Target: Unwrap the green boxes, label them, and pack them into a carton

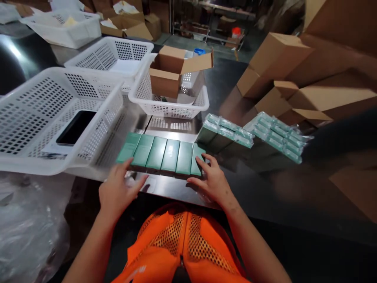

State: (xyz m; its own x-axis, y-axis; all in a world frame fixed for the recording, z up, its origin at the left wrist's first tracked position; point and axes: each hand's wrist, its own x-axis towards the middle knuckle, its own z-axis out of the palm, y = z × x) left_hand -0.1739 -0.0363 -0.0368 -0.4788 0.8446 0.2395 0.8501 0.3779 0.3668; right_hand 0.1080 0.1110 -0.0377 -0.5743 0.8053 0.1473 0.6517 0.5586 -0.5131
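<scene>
A row of several flat green boxes lies side by side on the steel table in front of me. My left hand rests at the row's near left end, fingers spread, touching the table and the leftmost box. My right hand is at the right end, fingers apart against the last box. Neither hand grips anything. Two shrink-wrapped bundles of green boxes sit just right of the row.
A big white perforated basket with a black phone stands at left. Behind it are more white baskets, one holding an open cardboard box. Stacked cartons line the right. Clear plastic lies lower left.
</scene>
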